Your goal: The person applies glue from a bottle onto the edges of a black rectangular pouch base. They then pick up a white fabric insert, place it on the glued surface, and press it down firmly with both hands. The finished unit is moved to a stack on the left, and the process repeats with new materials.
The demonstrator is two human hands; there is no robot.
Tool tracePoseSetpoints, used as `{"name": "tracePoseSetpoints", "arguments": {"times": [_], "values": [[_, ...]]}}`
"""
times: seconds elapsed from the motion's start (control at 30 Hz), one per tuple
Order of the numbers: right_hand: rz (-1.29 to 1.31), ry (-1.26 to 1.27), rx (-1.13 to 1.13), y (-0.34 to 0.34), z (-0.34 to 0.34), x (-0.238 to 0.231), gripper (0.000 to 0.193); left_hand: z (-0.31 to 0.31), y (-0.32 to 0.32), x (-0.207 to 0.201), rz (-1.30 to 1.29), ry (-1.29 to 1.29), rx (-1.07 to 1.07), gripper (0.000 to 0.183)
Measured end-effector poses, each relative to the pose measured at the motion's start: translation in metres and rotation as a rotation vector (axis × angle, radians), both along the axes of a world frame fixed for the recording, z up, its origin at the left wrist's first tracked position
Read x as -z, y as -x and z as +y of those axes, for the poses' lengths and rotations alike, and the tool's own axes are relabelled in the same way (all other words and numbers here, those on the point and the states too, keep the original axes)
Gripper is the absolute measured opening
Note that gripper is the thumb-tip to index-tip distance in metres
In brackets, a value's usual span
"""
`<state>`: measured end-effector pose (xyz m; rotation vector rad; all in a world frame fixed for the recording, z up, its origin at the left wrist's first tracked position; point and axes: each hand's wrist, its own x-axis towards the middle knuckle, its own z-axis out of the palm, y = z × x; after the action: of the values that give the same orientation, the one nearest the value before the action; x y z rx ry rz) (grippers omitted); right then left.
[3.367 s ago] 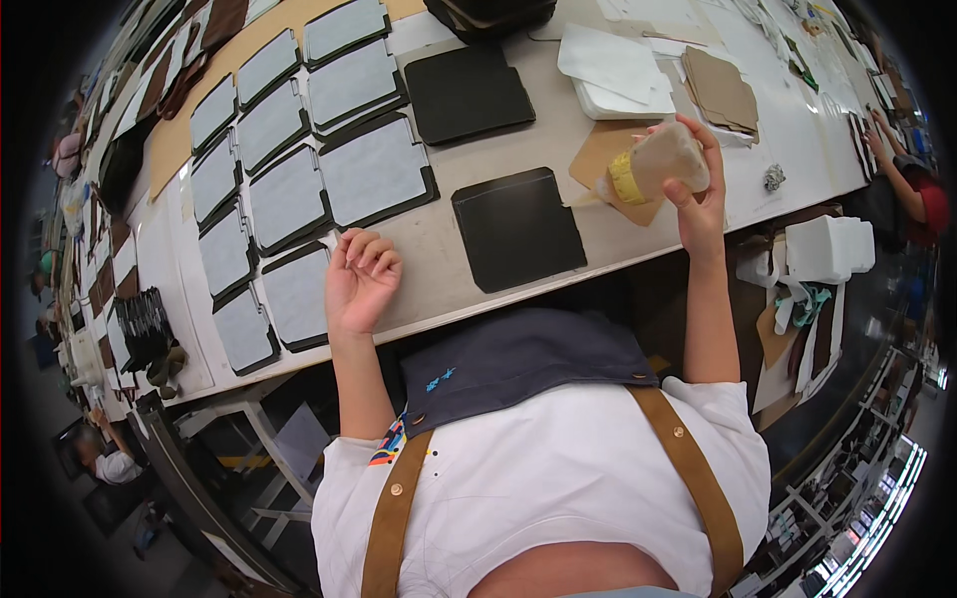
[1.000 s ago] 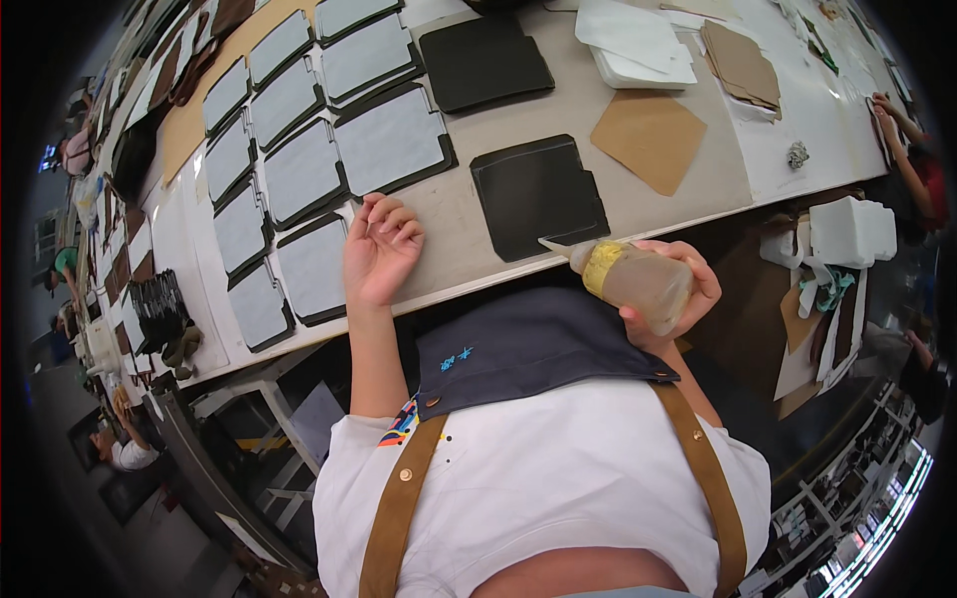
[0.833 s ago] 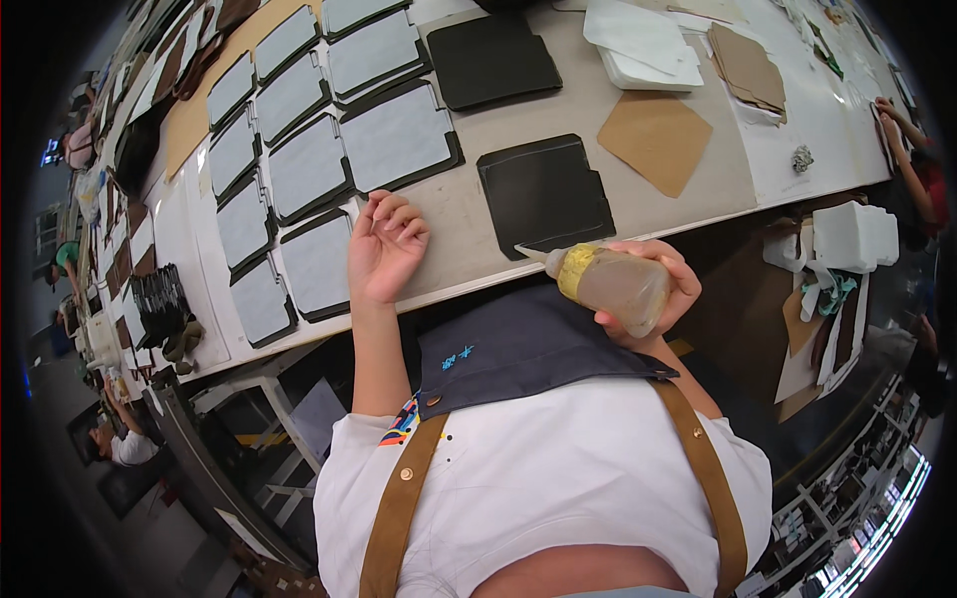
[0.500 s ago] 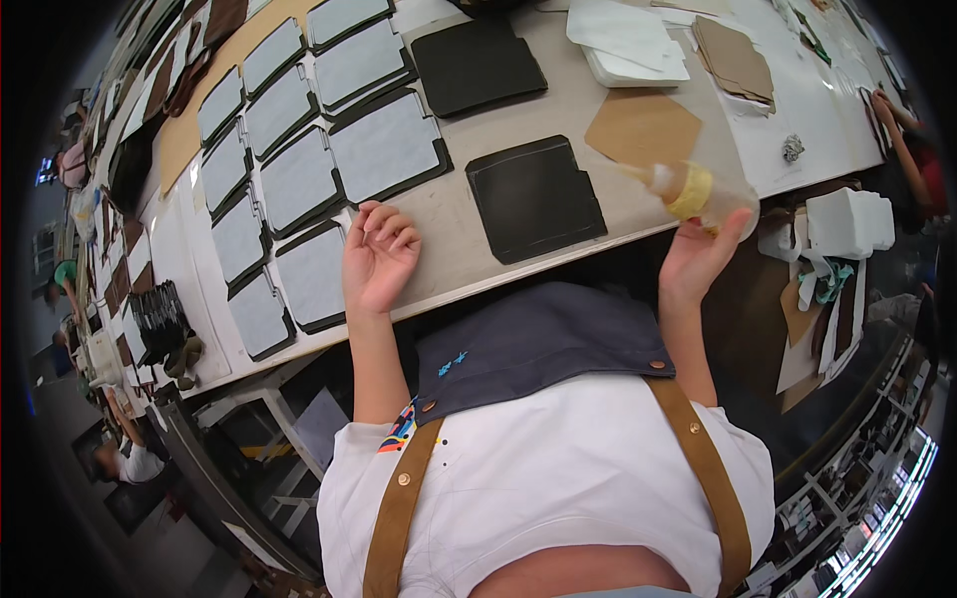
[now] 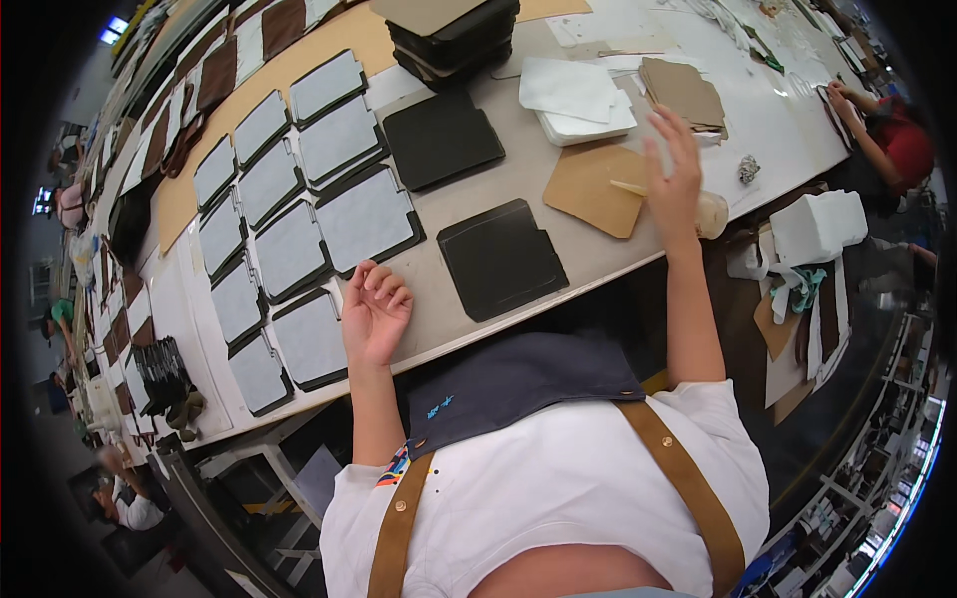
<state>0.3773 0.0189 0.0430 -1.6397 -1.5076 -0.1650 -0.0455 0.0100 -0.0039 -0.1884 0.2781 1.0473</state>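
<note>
The right hand [image 5: 676, 189], fingers spread apart, has let go of the squeeze bottle [image 5: 712, 215], now lying behind its wrist near the table [image 5: 598, 261] edge, suggesting a pause over the black panel [image 5: 503, 261], while the left hand [image 5: 379, 314] curls loosely

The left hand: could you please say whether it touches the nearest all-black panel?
Apart: the head view shows bare tabletop between the left hand and that all-black panel.
</note>
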Motion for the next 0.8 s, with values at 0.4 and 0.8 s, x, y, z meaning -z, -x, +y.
{"name": "tracePoseSetpoints", "arguments": {"times": [0.4, 0.8], "values": [[-0.301, 0.313, -0.024, 0.021, 0.101, 0.004, 0.008, -0.002, -0.032, -0.013, 0.057, -0.113, 0.118, 0.025], [-0.344, -0.130, -0.638, 0.102, -0.012, -0.071, 0.015, 0.023, -0.114, -0.087, 0.440, -0.662, 0.354, 0.066]]}}
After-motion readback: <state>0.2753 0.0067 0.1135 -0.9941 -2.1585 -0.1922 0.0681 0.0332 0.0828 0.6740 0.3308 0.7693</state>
